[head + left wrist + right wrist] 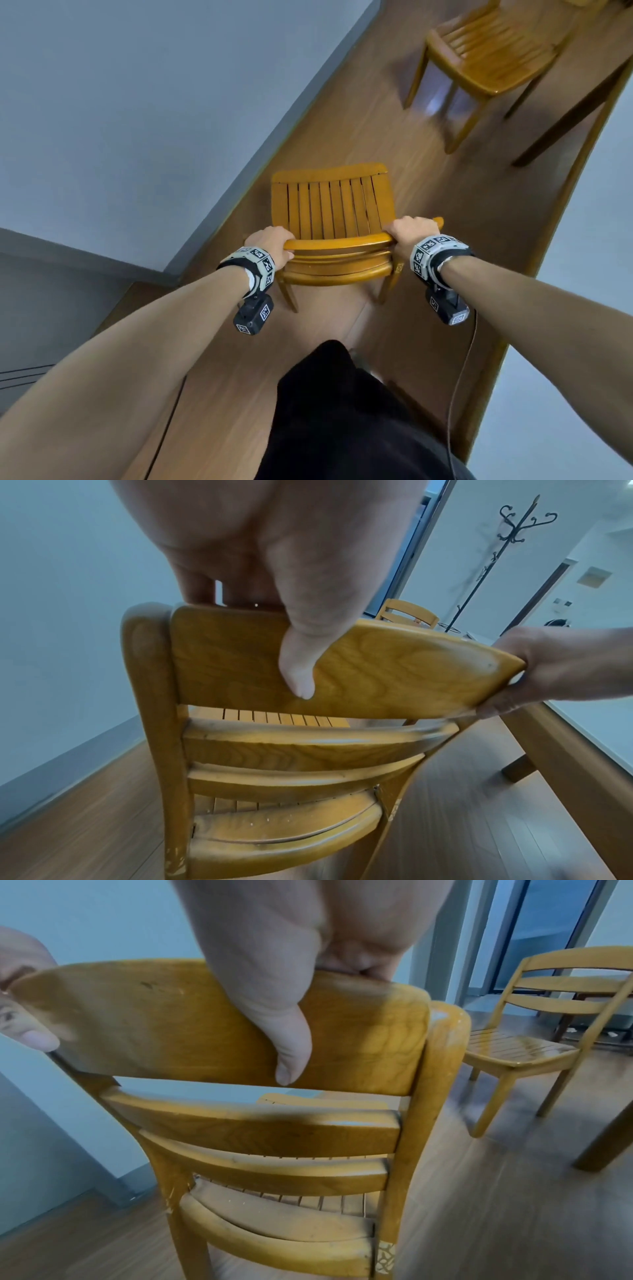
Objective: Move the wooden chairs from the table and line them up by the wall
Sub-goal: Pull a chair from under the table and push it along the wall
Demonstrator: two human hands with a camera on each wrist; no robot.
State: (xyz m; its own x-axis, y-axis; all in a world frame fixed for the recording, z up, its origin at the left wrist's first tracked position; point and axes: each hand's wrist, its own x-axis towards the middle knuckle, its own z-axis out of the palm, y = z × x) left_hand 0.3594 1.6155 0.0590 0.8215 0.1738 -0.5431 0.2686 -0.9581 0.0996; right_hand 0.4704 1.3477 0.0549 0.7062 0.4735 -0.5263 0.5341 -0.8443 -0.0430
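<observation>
Chair (330, 209): wooden, slatted seat, standing on the wood floor (394, 144) between the grey wall (120, 102) on the left and the counter (609, 85) on the right, seat facing away from the person. Whether all legs touch the floor cannot be told.

Left hand (272, 245): grip wrapped over the left end of the top back rail (359, 669), thumb (298, 664) pressed flat on the near face, fingers curled over the far side.

Right hand (409, 231): grip wrapped over the right end of the same rail, thumb (287, 1047) down the near face, fingers over the top edge.

Second chair (486, 58): same make, farther ahead, beside the counter leg (575, 116), well apart from the held chair.

A coat stand (514, 547) stands by the far wall. Cables (462, 377) trail from the wrist units across the floor.
</observation>
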